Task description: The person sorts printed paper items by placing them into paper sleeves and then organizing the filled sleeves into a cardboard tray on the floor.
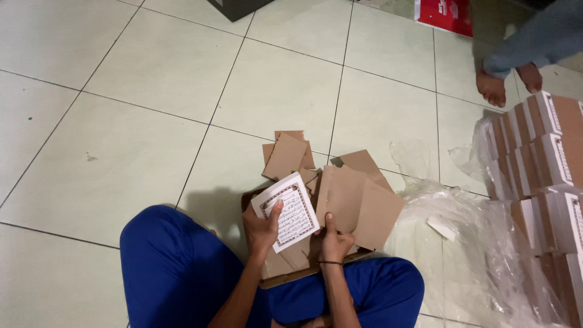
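I sit cross-legged on a tiled floor in blue trousers. My left hand [262, 229] grips a small white book block [286, 211] with a printed, bordered page on top, thumb across its lower left corner. My right hand [333, 240], a dark band on its wrist, pinches the lower edge of a brown cardboard sheet [358, 203] just right of the book block. More brown cardboard sheets [286, 155] lie scattered on the floor beyond my hands and under them.
Stacks of similar book blocks with brown spines [543, 164] stand at the right on crumpled clear plastic wrap [467, 243]. Another person's bare feet [503, 84] and trouser leg are at the top right, beside a red box [444, 14].
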